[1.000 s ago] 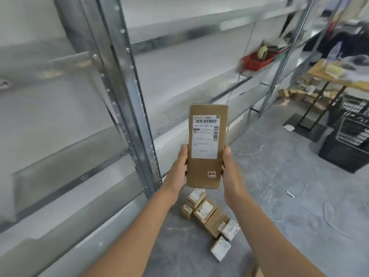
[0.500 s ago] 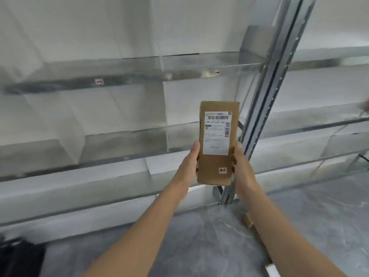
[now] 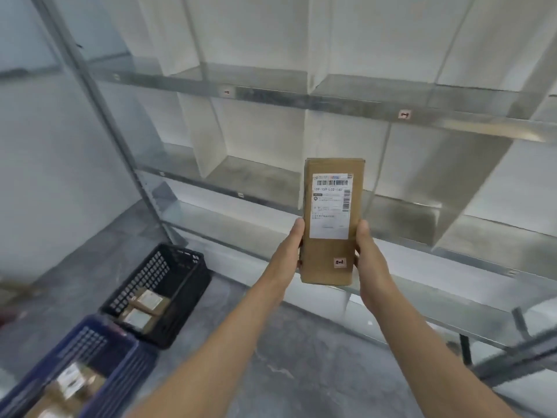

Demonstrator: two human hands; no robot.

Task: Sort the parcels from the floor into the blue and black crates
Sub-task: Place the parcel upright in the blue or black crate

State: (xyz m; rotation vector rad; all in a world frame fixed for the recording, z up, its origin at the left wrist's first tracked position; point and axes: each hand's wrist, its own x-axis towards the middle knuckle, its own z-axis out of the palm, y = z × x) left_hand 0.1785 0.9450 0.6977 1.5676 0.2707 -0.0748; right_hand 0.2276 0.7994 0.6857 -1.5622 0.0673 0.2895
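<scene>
Parcel [image 3: 331,221] upright in mid-air, label toward camera, in front of metal shelving [image 3: 301,99] — left grip [image 3: 286,257] clamped on its left edge, right grip [image 3: 372,263] clamped on its right. Black crate [image 3: 193,285] on floor at near left, labelled boxes [image 3: 144,306] inside — blue crate [image 3: 120,366] just beside it, nearer, also loaded.

The left hand [image 3: 289,254] and right hand [image 3: 369,262] are bare, as are both forearms [image 3: 229,333] wherever visible.
</scene>
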